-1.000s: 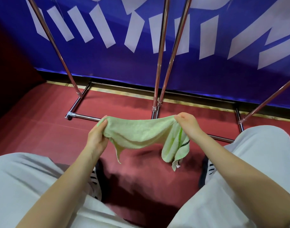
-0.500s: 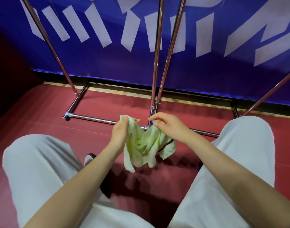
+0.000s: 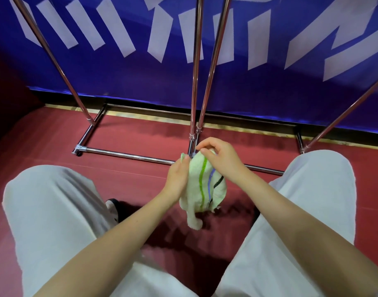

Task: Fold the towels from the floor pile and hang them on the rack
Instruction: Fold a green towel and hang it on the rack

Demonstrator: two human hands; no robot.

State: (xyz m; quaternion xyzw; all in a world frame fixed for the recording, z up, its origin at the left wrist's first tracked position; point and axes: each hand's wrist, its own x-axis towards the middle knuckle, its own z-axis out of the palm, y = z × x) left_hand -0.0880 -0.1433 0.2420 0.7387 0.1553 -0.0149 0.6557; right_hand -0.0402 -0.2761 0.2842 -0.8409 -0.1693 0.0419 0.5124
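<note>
Two bare hands met between the knees: left hand gripped the pale green striped terry towel at its side, right hand pinched its top edge, likely doubling it. Beyond stood the chrome tube rack; blue banner lettering was unreadable.

Pale green towel, green and blue stripes

arms: bare, no sleeves visible | trousers: loose, pale grey-white | shoe: apparently dark with white
</note>
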